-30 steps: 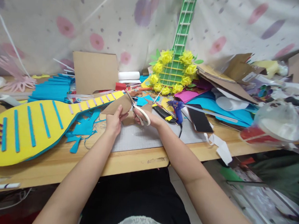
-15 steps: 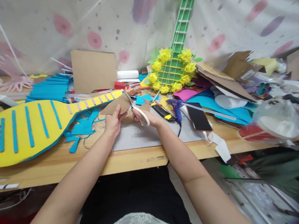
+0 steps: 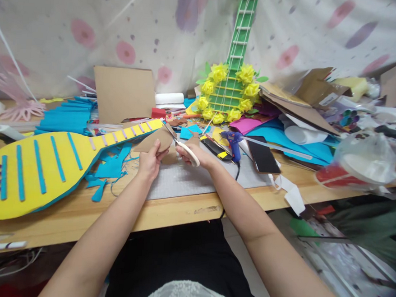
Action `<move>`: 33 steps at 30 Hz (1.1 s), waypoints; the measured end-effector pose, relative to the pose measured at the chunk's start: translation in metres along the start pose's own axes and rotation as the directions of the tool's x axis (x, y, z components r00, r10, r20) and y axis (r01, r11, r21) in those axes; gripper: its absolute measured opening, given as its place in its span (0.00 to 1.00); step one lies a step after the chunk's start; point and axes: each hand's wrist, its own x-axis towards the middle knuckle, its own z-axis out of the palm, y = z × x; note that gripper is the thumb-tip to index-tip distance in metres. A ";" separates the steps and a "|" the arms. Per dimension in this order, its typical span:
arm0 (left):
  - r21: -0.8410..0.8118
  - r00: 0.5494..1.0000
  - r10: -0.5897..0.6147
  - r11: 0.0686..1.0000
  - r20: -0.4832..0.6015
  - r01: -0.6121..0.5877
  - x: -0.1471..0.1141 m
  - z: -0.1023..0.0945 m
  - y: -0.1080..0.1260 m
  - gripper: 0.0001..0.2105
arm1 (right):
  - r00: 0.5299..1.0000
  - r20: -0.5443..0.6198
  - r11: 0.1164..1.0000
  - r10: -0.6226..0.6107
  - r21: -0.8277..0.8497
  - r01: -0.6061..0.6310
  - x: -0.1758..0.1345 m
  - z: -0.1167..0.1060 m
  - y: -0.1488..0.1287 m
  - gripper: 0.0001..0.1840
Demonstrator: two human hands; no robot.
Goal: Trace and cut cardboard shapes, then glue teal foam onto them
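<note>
Both forearms are reached forward from below, over the front edge of the wooden bench [image 3: 179,222], and are angled inward so that the hands are brought together above the grey mat [image 3: 182,183], by which the bench top is probably shielded. The left hand [image 3: 150,161] is closed in a pinch on the brown cardboard piece [image 3: 155,140], thumb on top and fingers curled beneath; the piece is held raised and tilted, presumably so that its far edge is presented to the blades. The right hand [image 3: 191,153], just beside it, is curled around the white handles of the scissors [image 3: 194,159]; its fingers are partly hidden, and how far the loops are spread cannot be told. The wrist is turned inward, and the blades are pointed up and leftward along the cardboard's right-hand edge, seemingly for the cut to be steered away from the left fingers. To the left of the left hand, blue scraps [image 3: 111,166] and a yellow lute-shaped piece [image 3: 52,167] are laid. Just beyond the right hand and to its right, a black-and-yellow utility knife [image 3: 214,148], a blue glue gun [image 3: 232,147] and a phone [image 3: 264,157] are set, apparently for easy reach. Farther off, a green stringed instrument shape [image 3: 236,56] is stood upright.
</note>
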 end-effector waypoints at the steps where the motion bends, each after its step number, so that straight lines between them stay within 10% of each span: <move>1: 0.003 1.000 -0.004 1.000 0.005 0.004 0.000 0.000 0.000 0.10 | 1.000 0.002 1.000 0.006 -0.010 -0.006 0.000 -0.002 0.001 0.30; 33: 0.135 0.995 -0.015 0.991 0.100 0.001 0.009 -0.015 0.008 0.11 | 0.996 0.067 0.988 0.066 -0.144 -0.056 -0.013 -0.021 -0.005 0.29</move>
